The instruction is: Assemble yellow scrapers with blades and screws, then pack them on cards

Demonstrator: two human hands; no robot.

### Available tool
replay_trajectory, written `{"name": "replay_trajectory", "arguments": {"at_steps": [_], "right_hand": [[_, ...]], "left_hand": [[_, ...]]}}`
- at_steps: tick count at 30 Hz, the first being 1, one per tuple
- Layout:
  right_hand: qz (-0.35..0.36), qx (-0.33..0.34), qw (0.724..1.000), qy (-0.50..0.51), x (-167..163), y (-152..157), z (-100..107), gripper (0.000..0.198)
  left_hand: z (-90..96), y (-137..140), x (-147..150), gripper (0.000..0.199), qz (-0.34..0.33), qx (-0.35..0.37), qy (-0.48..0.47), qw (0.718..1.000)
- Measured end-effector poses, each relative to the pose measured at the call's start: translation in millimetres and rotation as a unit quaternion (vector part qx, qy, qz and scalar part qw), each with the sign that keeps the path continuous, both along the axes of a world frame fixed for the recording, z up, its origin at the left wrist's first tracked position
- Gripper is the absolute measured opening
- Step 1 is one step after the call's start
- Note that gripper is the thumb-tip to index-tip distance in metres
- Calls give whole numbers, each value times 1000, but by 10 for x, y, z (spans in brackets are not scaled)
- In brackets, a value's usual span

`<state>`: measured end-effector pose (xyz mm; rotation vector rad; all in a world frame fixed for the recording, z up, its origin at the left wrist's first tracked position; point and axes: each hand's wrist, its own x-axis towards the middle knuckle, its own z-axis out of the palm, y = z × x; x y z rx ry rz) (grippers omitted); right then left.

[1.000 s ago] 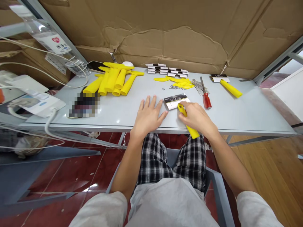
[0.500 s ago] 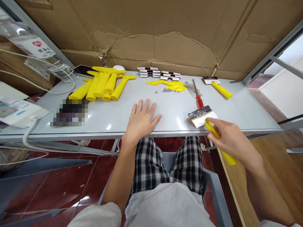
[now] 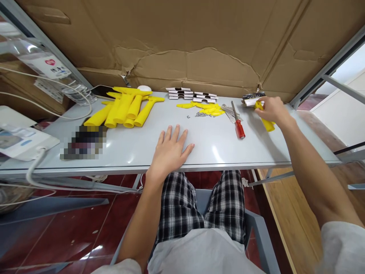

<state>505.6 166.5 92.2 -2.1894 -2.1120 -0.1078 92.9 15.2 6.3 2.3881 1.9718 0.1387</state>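
Observation:
My left hand (image 3: pixel 170 152) lies flat on the grey tabletop with its fingers spread and nothing in it. At the back right, my right hand (image 3: pixel 270 109) is closed around the yellow handle of a scraper (image 3: pixel 267 124). Black-and-white blade covers (image 3: pixel 252 99) show just left of its fingers. The second scraper that lay there is mostly hidden, and I cannot tell whether the two touch. A screwdriver (image 3: pixel 240 128) with a red handle rests left of my right hand, beside thin metal blades (image 3: pixel 229 110).
Yellow scraper handles (image 3: pixel 125 107) are heaped at the left behind a blurred flat item (image 3: pixel 84 142). White folded covers (image 3: pixel 180 93) are stacked at the back. Yellow flat pieces (image 3: pixel 209 108) and small screws (image 3: pixel 201 114) lie mid-table. A cardboard sheet (image 3: pixel 182 42) stands behind.
My right hand has carried the scraper from the front edge to the back right, by the other scraper. The screwdriver's handle is uncovered. My left hand has stayed in place.

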Motion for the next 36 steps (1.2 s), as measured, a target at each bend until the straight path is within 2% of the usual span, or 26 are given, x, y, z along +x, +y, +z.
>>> {"name": "replay_trajectory", "arguments": {"at_steps": [4, 8, 14, 19, 22, 26, 27, 31, 33, 36], "right_hand": [[-29, -12, 999, -10, -36, 367, -260, 65], [-55, -20, 998, -18, -2, 535, -368, 65], [-85, -16, 996, -28, 62, 532, -388, 69], [-95, -24, 994, -38, -45, 416, -361, 64], [-74, 0, 996, -44, -261, 190, -295, 61], [52, 72, 996, 9, -850, -445, -314, 75], [89, 63, 994, 29, -1026, -634, -359, 77], [238, -52, 968, 67, -1593, -1233, -627, 89], [246, -95, 963, 64, -1719, -1354, -740, 92], [223, -127, 966, 37, -1741, -1367, -817, 94]], "left_hand": [[-1, -2, -7, 78, 0, 2, 0, 1000], [-8, -6, -11, 78, -1, 7, -3, 1000], [-23, -9, -12, 78, -2, 10, -2, 1000], [-11, -9, -11, 78, -1, 8, 4, 1000], [-8, -8, -11, 78, -2, 2, 4, 1000], [-27, -5, -16, 78, -4, 12, 4, 1000], [-32, -4, -17, 78, -4, 14, 4, 1000], [-46, 1, -12, 78, -3, 16, 1, 1000], [-48, 0, -3, 77, -2, 19, 2, 1000], [-40, -4, 12, 75, 1, 21, 7, 1000]]}}
